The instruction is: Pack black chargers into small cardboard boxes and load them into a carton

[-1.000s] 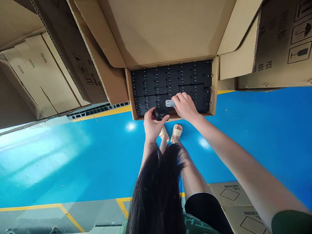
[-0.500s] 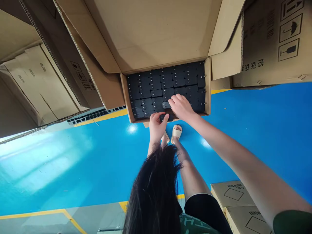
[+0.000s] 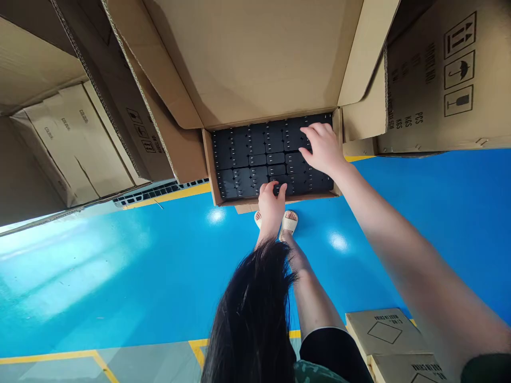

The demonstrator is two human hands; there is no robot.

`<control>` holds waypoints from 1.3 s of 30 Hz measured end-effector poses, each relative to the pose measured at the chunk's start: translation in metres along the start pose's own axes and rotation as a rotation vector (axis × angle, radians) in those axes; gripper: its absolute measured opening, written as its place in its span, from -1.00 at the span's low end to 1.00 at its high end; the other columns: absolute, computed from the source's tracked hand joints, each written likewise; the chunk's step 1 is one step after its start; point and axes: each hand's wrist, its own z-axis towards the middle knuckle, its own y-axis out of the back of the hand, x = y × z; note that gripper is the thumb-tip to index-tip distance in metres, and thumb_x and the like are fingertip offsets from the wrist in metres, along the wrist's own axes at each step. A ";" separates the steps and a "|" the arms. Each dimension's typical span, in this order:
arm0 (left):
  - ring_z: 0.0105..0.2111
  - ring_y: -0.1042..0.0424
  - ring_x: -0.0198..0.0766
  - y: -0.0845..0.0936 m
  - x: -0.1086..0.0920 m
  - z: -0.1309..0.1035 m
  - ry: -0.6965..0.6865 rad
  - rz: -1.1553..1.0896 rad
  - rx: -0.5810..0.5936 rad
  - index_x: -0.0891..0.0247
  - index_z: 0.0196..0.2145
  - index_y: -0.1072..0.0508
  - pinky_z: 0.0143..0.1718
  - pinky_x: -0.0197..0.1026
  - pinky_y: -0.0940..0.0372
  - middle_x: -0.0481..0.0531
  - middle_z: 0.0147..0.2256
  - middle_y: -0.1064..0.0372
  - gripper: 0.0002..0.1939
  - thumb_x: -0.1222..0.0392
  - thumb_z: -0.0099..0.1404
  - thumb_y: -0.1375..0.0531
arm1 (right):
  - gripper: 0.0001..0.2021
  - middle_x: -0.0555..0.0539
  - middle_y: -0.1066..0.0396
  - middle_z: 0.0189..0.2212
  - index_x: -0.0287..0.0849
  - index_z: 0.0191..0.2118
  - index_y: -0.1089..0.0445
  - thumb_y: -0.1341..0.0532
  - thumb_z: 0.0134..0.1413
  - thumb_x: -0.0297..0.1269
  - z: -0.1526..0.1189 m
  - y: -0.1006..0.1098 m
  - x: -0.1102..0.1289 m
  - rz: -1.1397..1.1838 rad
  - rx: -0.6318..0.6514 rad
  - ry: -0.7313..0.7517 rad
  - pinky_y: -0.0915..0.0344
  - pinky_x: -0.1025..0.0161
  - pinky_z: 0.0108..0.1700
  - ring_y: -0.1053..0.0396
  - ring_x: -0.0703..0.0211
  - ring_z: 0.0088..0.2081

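Note:
An open carton (image 3: pixel 337 143) holds rows of small black rectangular pieces (image 3: pixel 257 139) with light marks along their edges. My left hand (image 3: pixel 272 205) is at the carton's near edge. Its thumb and forefinger curve around a black piece in the near row, partly hidden by the fingers. Over the right part of the rows is my right hand (image 3: pixel 324 149), thumb and fingers apart, with nothing seen in it. What the black pieces are I cannot make out.
The carton's tall back flap (image 3: pixel 255 58) stands up behind the rows. Another open carton (image 3: pixel 155 143) is at the left, with flat boxes (image 3: pixel 75 143) beyond it. A printed carton (image 3: pixel 439 90) stands right. Stacked boxes (image 3: pixel 387 332) sit lower right on the blue floor (image 3: pixel 139 276).
My right hand has moved right and away from me, leaving a black piece in the middle of the rows. My left hand has shifted slightly right, its black piece now among the near row.

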 end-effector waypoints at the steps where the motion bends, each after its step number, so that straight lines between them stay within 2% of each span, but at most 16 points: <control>1: -0.27 -0.45 -0.19 0.001 0.001 -0.002 0.011 0.010 -0.002 0.24 -0.11 -0.53 -0.22 -0.19 -0.33 0.16 -0.10 -0.41 -0.77 0.08 0.36 -0.23 | -0.46 -0.35 -0.24 0.12 -0.25 0.26 -0.19 -0.11 0.23 -0.13 0.011 -0.003 -0.001 -0.013 0.031 0.041 -0.17 -0.26 0.12 -0.13 -0.33 0.17; 4: -0.28 -0.46 -0.20 0.002 0.003 -0.003 0.085 0.008 0.023 0.27 -0.02 -0.50 -0.24 -0.18 -0.36 0.23 -0.01 -0.34 -0.69 0.04 0.38 -0.20 | -0.36 -0.34 -0.23 0.14 -0.27 0.25 -0.22 -0.15 0.19 0.06 0.035 -0.009 -0.006 -0.082 0.114 0.126 -0.10 -0.29 0.13 -0.08 -0.37 0.18; 7: -0.34 -0.46 -0.22 0.004 0.003 -0.002 0.112 0.039 0.047 0.30 -0.01 -0.49 -0.23 -0.15 -0.39 0.26 0.02 -0.31 -0.65 0.02 0.38 -0.19 | -0.32 -0.33 -0.24 0.13 -0.31 0.21 -0.26 -0.14 0.18 0.16 0.044 -0.007 -0.010 -0.166 0.172 0.185 -0.07 -0.25 0.14 -0.07 -0.34 0.17; 12: -0.17 -0.49 -0.08 0.008 0.002 0.003 0.058 0.146 0.065 0.31 -0.08 -0.50 -0.15 -0.11 -0.38 0.24 -0.05 -0.37 -0.72 0.07 0.37 -0.21 | -0.23 -0.34 -0.25 0.09 -0.37 0.20 -0.20 -0.15 0.14 0.24 0.049 -0.001 -0.013 -0.248 0.213 0.216 -0.11 -0.16 0.09 -0.13 -0.29 0.12; 15: -0.15 -0.49 -0.07 0.003 0.007 0.006 0.058 0.147 0.089 0.29 -0.10 -0.45 -0.14 -0.11 -0.39 0.23 -0.03 -0.36 -0.77 0.16 0.32 -0.27 | -0.16 -0.35 -0.23 0.10 -0.34 0.19 -0.18 -0.15 0.06 0.34 0.052 -0.006 -0.011 -0.253 0.216 0.213 -0.10 -0.17 0.09 -0.13 -0.32 0.11; 20: -0.41 -0.46 -0.37 -0.007 0.016 0.003 0.102 -0.003 0.037 0.23 -0.04 -0.27 -0.28 -0.20 -0.40 0.20 0.06 -0.23 -0.61 0.32 0.24 -0.32 | -0.12 -0.38 -0.20 0.12 -0.37 0.18 -0.16 -0.17 0.01 0.36 0.052 -0.013 -0.008 -0.225 0.180 0.178 -0.08 -0.21 0.11 -0.11 -0.38 0.14; 22: -0.45 -0.43 -0.41 -0.004 0.016 -0.002 0.099 -0.040 -0.021 0.23 -0.06 -0.26 -0.29 -0.21 -0.40 0.18 0.02 -0.24 -0.66 0.30 0.27 -0.29 | -0.11 -0.38 -0.18 0.14 -0.36 0.18 -0.15 -0.20 -0.02 0.36 0.052 -0.011 -0.009 -0.185 0.179 0.181 -0.08 -0.23 0.12 -0.09 -0.40 0.15; 25: -0.38 -0.45 -0.38 0.003 0.009 -0.008 0.051 -0.200 -0.158 0.23 -0.12 -0.30 -0.27 -0.24 -0.39 0.14 -0.05 -0.30 -0.80 0.18 0.34 -0.21 | -0.14 -0.35 -0.22 0.13 -0.29 0.16 -0.18 -0.28 -0.07 0.31 0.054 -0.004 -0.015 -0.101 0.156 0.176 -0.09 -0.24 0.13 -0.10 -0.39 0.16; 26: -0.33 -0.46 -0.35 0.004 0.005 -0.008 0.036 -0.286 -0.165 0.23 -0.15 -0.32 -0.25 -0.25 -0.40 0.12 -0.10 -0.33 -0.84 0.14 0.36 -0.18 | -0.17 -0.35 -0.24 0.11 -0.27 0.15 -0.19 -0.30 -0.08 0.29 0.054 0.000 -0.016 -0.074 0.149 0.171 -0.11 -0.24 0.13 -0.12 -0.38 0.15; 28: -0.23 -0.49 -0.30 0.002 -0.005 -0.004 0.033 -0.464 -0.099 0.24 -0.21 -0.36 -0.18 -0.24 -0.41 0.09 -0.18 -0.40 -0.85 0.10 0.39 -0.14 | -0.23 -0.33 -0.29 0.08 -0.22 0.14 -0.20 -0.34 -0.07 0.21 0.052 0.007 -0.016 -0.025 0.154 0.170 -0.14 -0.24 0.13 -0.15 -0.36 0.15; 30: -0.14 -0.51 -0.26 -0.004 -0.018 0.003 0.084 -0.622 0.021 0.23 -0.17 -0.38 -0.10 -0.21 -0.41 0.09 -0.17 -0.44 -0.83 0.09 0.41 -0.14 | -0.28 -0.30 -0.31 0.07 -0.18 0.15 -0.20 -0.36 -0.05 0.12 0.042 0.015 -0.007 0.017 0.157 0.172 -0.17 -0.26 0.12 -0.17 -0.36 0.15; 33: 0.00 -0.49 -0.20 -0.008 -0.040 0.006 0.120 -0.817 0.185 0.16 0.10 -0.32 -0.04 -0.15 -0.42 0.12 0.01 -0.42 -0.65 0.03 0.42 -0.16 | -0.32 -0.30 -0.26 0.11 -0.14 0.22 -0.16 -0.33 0.02 -0.03 0.006 0.032 0.022 0.084 0.083 0.160 -0.20 -0.29 0.15 -0.16 -0.36 0.20; 36: 0.06 -0.46 -0.14 0.001 -0.056 -0.008 0.022 -0.964 0.294 0.08 0.20 -0.24 -0.05 -0.10 -0.45 0.11 0.06 -0.40 -0.52 -0.06 0.40 -0.17 | -0.36 -0.32 -0.16 0.16 -0.09 0.29 -0.12 -0.24 0.12 -0.10 -0.047 0.056 0.060 0.144 -0.027 0.111 -0.24 -0.29 0.19 -0.11 -0.34 0.27; 39: 0.03 -0.48 -0.06 0.016 -0.056 -0.034 0.010 -1.030 0.352 0.07 0.19 -0.25 -0.08 -0.04 -0.49 0.12 0.03 -0.41 -0.36 -0.21 0.26 -0.27 | -0.38 -0.27 -0.15 0.12 0.04 0.31 -0.12 -0.20 0.14 -0.08 -0.095 0.083 0.089 0.206 -0.093 0.130 -0.27 -0.30 0.23 -0.10 -0.29 0.30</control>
